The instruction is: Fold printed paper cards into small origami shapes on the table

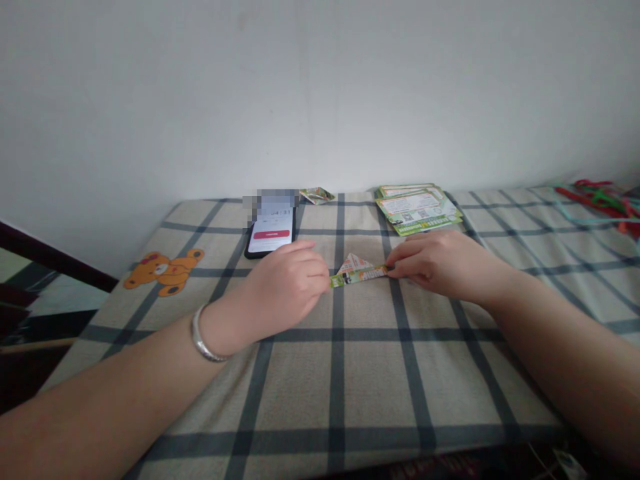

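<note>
Between my hands lies a small folded paper (361, 272), with a white and orange triangle pointing up behind a green printed strip along its near edge. My left hand (293, 283) is closed at the strip's left end, its fingertips partly hidden behind the knuckles. The right end is pinched between the thumb and fingers of my right hand (440, 267). A silver bangle (204, 337) circles my left wrist. Just beyond my left hand is a phone (273, 230) with a lit screen and a red button.
A stack of green printed leaflets (417, 208) lies near the wall, beyond my right hand. Another folded paper (317, 195) sits beside the phone. At left is a flat bear cutout (164, 270); at far right, a clear-edged tray (580, 219) holds red and green items. Checked cloth (300, 387) covers the table.
</note>
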The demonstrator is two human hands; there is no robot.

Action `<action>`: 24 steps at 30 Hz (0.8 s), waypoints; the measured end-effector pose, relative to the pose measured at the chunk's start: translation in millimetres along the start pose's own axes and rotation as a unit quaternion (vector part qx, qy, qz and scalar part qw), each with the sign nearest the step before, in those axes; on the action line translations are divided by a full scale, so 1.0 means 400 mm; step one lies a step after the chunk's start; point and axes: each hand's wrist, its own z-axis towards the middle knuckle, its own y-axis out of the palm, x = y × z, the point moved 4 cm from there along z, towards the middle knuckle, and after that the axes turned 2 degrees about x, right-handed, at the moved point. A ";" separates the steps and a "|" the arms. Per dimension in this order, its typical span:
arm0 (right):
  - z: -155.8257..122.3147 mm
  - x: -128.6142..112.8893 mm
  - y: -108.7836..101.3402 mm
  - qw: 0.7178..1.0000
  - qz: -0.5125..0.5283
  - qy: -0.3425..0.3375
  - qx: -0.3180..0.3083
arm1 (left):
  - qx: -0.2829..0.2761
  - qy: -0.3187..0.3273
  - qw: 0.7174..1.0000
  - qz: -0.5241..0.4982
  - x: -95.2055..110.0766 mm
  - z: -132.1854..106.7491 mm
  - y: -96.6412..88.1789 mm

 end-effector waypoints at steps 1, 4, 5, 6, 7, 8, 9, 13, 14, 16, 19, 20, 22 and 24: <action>-0.001 0.001 0.000 1.000 0.004 0.001 0.000 | -0.001 -0.006 1.000 -0.005 -0.002 0.000 0.001; -0.001 0.007 0.006 1.000 0.012 0.020 0.004 | 0.000 -0.029 0.999 -0.024 -0.005 0.001 0.002; 0.001 0.009 0.009 0.999 0.015 0.034 0.008 | -0.002 -0.033 0.999 -0.026 -0.004 0.001 0.002; 0.003 0.011 0.012 0.999 0.017 0.049 0.011 | -0.006 -0.031 0.999 -0.025 -0.001 0.001 0.003; 0.005 0.012 0.015 0.998 0.017 0.066 0.015 | -0.015 -0.027 0.999 -0.019 0.003 0.001 0.004; 0.008 0.013 0.017 0.996 0.015 0.087 0.019 | -0.026 -0.024 0.999 -0.010 0.006 0.001 0.006; 0.011 0.012 0.019 0.994 0.011 0.110 0.023 | -0.038 -0.023 0.999 0.000 0.009 0.001 0.007; 0.016 0.013 0.022 0.970 -0.001 0.235 0.056 | -0.066 -0.034 0.997 0.020 0.012 0.000 0.009; 0.017 0.012 0.024 0.967 0.009 0.246 0.067 | -0.066 -0.033 0.997 0.021 0.013 0.000 0.008; 0.022 0.003 0.033 0.971 0.037 0.220 0.090 | -0.060 -0.035 0.997 0.020 0.012 0.001 0.007; 0.033 -0.010 0.049 0.983 0.046 0.144 0.108 | -0.037 -0.049 0.998 0.010 0.010 0.002 0.008; 0.036 -0.011 0.055 0.983 0.054 0.135 0.111 | -0.030 -0.058 0.998 0.006 0.009 0.002 0.009; 0.041 -0.012 0.062 0.983 0.074 0.125 0.114 | -0.023 -0.080 0.997 -0.006 0.006 0.002 0.014; 0.046 -0.015 0.066 0.983 0.093 0.111 0.113 | -0.020 -0.101 0.995 -0.020 0.003 0.002 0.019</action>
